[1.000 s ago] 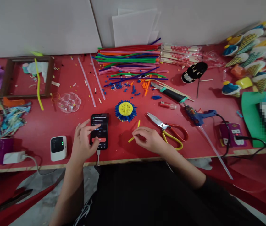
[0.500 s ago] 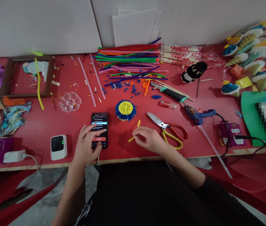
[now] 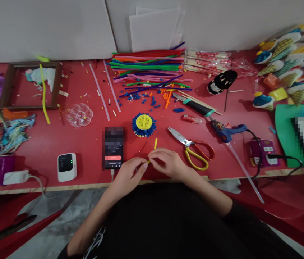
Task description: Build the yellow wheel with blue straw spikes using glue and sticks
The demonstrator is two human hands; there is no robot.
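Close to the table's front edge, my left hand (image 3: 130, 175) and my right hand (image 3: 168, 164) meet fingertip to fingertip, both pinched on a short yellow pipe cleaner (image 3: 155, 144). One end of it sticks up beyond my right fingers, and its middle is hidden behind them. Just past my hands lies a round piece (image 3: 143, 124) with a yellow centre and a blue fringed rim. A phone (image 3: 113, 149) with a lit screen and a cable lies left of my left hand. Scissors (image 3: 188, 144) with red and yellow handles rest right of my right hand.
Coloured pipe cleaners (image 3: 146, 66) are piled at the back, with blue scraps (image 3: 138, 96) before them. A utility knife (image 3: 196, 107) and a glue gun (image 3: 223, 132) lie rightward. At left are a white device (image 3: 67, 167), a clear flower-shaped tray (image 3: 79, 115) and a wooden frame (image 3: 3, 88).
My left hand has left the phone and moved right to meet my right hand, pinching the lower end of the yellow pipe cleaner. My right hand has shifted only slightly.
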